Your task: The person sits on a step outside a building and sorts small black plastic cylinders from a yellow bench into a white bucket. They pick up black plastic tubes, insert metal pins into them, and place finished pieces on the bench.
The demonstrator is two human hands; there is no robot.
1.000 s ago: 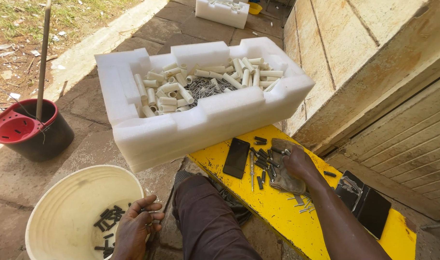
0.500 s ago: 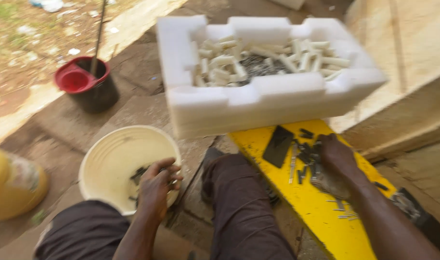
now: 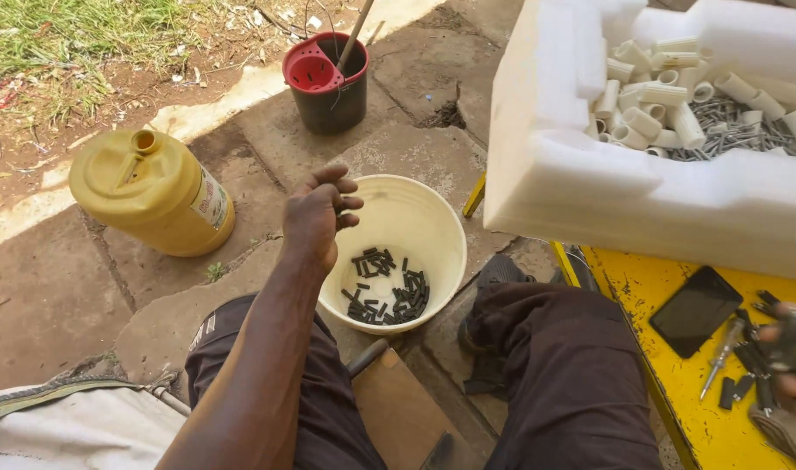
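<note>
Left hand (image 3: 320,218) has swung from deep inside the cream bucket (image 3: 433,228) a second ago to a raised position over its left rim. Fingers curled loosely, palm down; whether anything is pinched in them cannot be told. Small black pieces (image 3: 387,298) lie heaped on the bucket floor, near side.

Right hand (image 3: 785,361), at the right edge of view, rests among more black pieces and a screwdriver (image 3: 722,357) on the yellow counter (image 3: 659,287); it has stayed there throughout. Fingers partly closed around dark parts, grip blurred, exact hold unclear.

View has shifted left: yellow jerrycan (image 3: 150,191) now visible on the paving, far left. Red-rimmed pot (image 3: 328,83) with a stick stands farther off. White foam tray (image 3: 590,187) of white tube sections and nails overhangs the counter, close to the bucket's right side. Dark phone (image 3: 696,311) lies beside the screwdriver. The person's knees flank the bucket.
</note>
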